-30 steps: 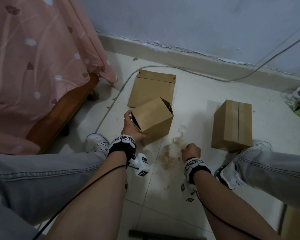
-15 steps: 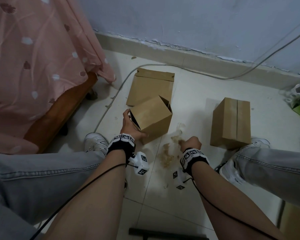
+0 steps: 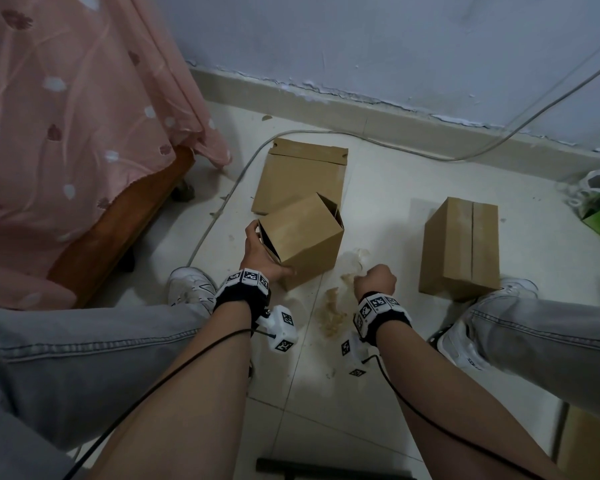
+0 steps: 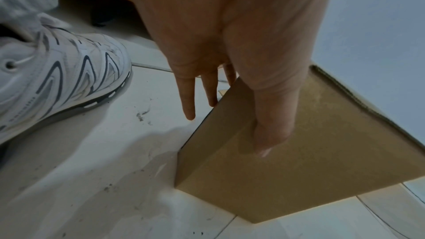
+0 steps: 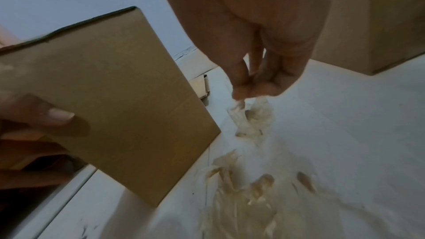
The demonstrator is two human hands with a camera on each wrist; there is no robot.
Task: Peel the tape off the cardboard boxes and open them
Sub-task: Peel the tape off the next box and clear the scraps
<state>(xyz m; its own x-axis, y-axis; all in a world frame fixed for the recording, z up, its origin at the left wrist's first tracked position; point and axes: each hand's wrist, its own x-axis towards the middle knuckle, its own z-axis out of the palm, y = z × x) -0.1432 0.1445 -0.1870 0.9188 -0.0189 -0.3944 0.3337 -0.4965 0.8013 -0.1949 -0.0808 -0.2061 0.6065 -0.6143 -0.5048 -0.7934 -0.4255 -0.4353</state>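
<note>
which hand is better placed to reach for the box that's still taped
Right, probably. The taped box stands on the right hand's side, near it, though that hand pinches a tape scrap it must drop first. The left hand grips the opened box, farther away.

Floor (image 3: 395,188): pale glossy tiles, scuffed. Wall (image 3: 395,46): pale blue, paint flaking above a beige skirting (image 3: 361,112). Pink patterned bedspread (image 3: 66,116) hangs over a wooden bed frame (image 3: 118,230) at left. Grey cable (image 3: 465,157) trails along the skirting. Lighting dim.
</note>
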